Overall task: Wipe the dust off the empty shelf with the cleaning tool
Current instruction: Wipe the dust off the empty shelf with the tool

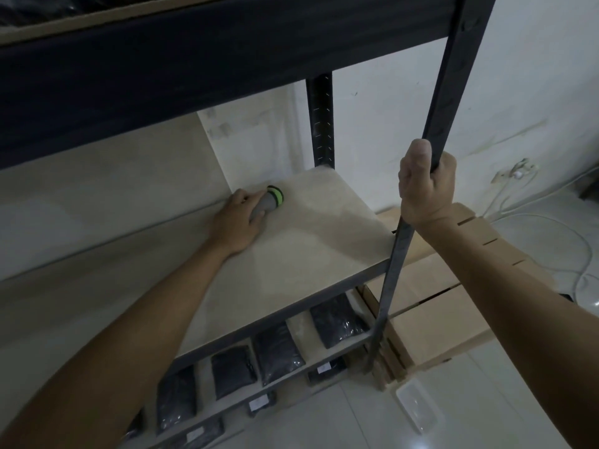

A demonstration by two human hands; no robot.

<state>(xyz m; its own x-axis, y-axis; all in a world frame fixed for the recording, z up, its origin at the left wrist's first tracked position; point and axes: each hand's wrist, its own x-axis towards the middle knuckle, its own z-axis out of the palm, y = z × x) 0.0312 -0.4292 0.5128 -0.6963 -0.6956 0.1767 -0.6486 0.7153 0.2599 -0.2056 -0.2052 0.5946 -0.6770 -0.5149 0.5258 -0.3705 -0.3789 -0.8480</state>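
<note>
While the right hand [424, 186] grips the black metal upright [453, 92] for balance, the left hand [238, 218] presses a grey, green-ringed cleaning tool [270, 202] against the pale empty shelf board [308, 241].

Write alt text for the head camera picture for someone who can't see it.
A person's left hand presses a grey and green cleaning tool onto an empty pale shelf, while the right hand grips the rack's dark front post. Dark packets lie on the shelf below.
</note>
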